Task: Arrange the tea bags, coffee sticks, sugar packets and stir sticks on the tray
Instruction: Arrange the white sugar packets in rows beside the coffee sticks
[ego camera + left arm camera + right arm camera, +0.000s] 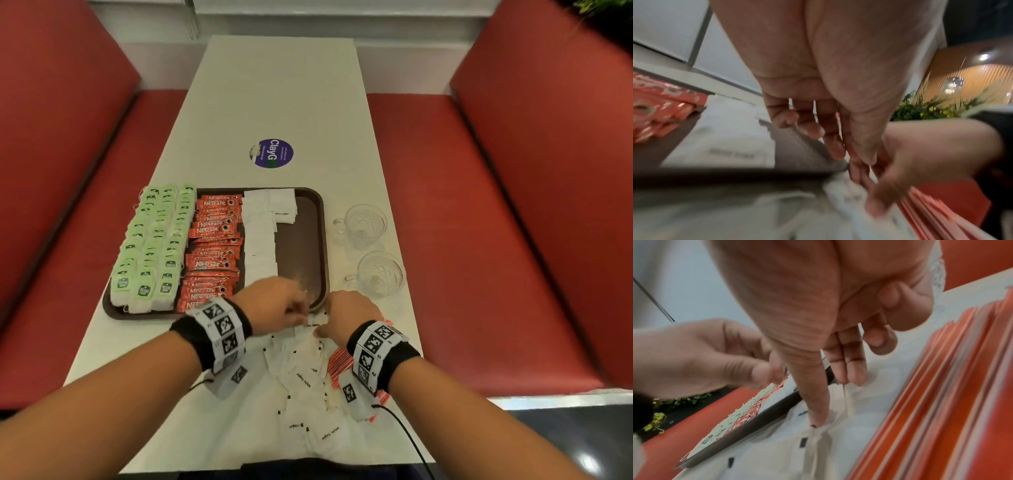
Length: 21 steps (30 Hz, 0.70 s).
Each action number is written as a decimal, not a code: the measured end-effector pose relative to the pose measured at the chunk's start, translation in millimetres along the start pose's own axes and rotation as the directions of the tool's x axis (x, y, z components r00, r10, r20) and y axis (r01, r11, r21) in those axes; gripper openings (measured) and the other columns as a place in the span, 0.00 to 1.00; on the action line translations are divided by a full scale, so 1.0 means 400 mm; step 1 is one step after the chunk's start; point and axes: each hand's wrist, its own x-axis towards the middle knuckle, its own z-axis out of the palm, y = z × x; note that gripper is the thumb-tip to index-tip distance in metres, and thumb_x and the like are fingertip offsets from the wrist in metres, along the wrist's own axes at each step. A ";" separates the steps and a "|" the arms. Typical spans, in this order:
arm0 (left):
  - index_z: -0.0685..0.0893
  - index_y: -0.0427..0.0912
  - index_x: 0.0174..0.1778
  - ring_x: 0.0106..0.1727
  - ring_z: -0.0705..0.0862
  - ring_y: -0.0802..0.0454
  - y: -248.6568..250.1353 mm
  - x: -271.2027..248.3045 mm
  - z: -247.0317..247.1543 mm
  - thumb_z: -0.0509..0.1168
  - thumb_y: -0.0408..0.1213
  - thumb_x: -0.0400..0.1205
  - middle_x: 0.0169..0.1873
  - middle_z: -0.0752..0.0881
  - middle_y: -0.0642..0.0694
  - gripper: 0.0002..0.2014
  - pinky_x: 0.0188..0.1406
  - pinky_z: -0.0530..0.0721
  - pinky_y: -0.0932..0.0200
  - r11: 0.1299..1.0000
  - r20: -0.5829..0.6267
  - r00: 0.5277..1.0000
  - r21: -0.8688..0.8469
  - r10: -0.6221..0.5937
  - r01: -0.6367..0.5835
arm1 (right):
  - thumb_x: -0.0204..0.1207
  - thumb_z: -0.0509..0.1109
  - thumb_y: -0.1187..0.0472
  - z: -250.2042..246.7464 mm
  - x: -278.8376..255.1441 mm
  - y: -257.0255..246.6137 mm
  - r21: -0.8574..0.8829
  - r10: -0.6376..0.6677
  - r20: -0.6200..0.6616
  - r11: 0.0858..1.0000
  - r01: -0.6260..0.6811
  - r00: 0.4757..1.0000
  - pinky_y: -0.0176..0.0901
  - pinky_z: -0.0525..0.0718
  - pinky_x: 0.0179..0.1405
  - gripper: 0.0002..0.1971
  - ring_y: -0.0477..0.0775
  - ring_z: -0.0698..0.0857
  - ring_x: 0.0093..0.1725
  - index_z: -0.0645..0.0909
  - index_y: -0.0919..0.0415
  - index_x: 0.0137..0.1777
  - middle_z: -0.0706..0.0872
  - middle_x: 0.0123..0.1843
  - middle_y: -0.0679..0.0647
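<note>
White table, brown tray R strip bare, both hands' grip at near rim, L unclear, R pinching sugar packet

Bright, even indoor light, soft shadows; wide-angle bowing at the edges, motion-blurred, smeary wrist views

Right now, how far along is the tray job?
Done: tea bags and coffee sticks fill rows on the tray. In hand: sugar packets; one column laid, both the left hand and right hand picking at the loose pile. Left: that pile and the red stir sticks beside it.
</note>
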 end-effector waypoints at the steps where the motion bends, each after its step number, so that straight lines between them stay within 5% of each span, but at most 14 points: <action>1: 0.87 0.55 0.50 0.48 0.81 0.59 0.002 -0.012 0.028 0.69 0.53 0.81 0.46 0.82 0.59 0.08 0.54 0.83 0.53 1.000 0.021 1.000 0.012 -0.001 0.001 | 0.67 0.81 0.41 0.000 -0.003 -0.001 0.000 0.002 -0.006 1.000 -0.002 1.000 0.47 0.85 0.45 0.24 0.55 0.86 0.47 0.82 0.54 0.57 0.86 0.50 0.52; 7: 0.86 0.54 0.60 0.57 0.79 0.57 0.023 -0.064 0.134 0.72 0.56 0.78 0.55 0.80 0.55 0.17 0.55 0.78 0.59 1.000 0.015 0.999 -0.013 0.028 -0.028 | 0.69 0.81 0.48 0.003 -0.029 0.002 0.104 0.011 -0.019 0.995 -0.009 1.000 0.48 0.87 0.52 0.21 0.54 0.87 0.50 0.83 0.51 0.60 0.88 0.53 0.51; 14: 0.86 0.56 0.61 0.60 0.76 0.54 0.048 -0.072 0.166 0.71 0.58 0.77 0.57 0.79 0.55 0.19 0.59 0.76 0.57 0.998 -0.075 0.996 0.049 0.051 -0.047 | 0.70 0.82 0.53 0.005 -0.026 -0.010 0.130 0.013 0.026 0.991 -0.017 1.000 0.43 0.85 0.46 0.13 0.54 0.88 0.49 0.88 0.52 0.53 0.90 0.49 0.51; 21: 0.86 0.56 0.63 0.61 0.77 0.50 0.073 -0.065 0.176 0.69 0.62 0.77 0.59 0.80 0.52 0.21 0.62 0.76 0.52 0.993 -0.074 0.995 0.104 0.063 -0.055 | 0.75 0.69 0.60 -0.017 -0.039 -0.005 0.117 -0.097 0.083 0.989 0.087 0.992 0.44 0.84 0.46 0.12 0.55 0.86 0.51 0.86 0.56 0.58 0.88 0.52 0.54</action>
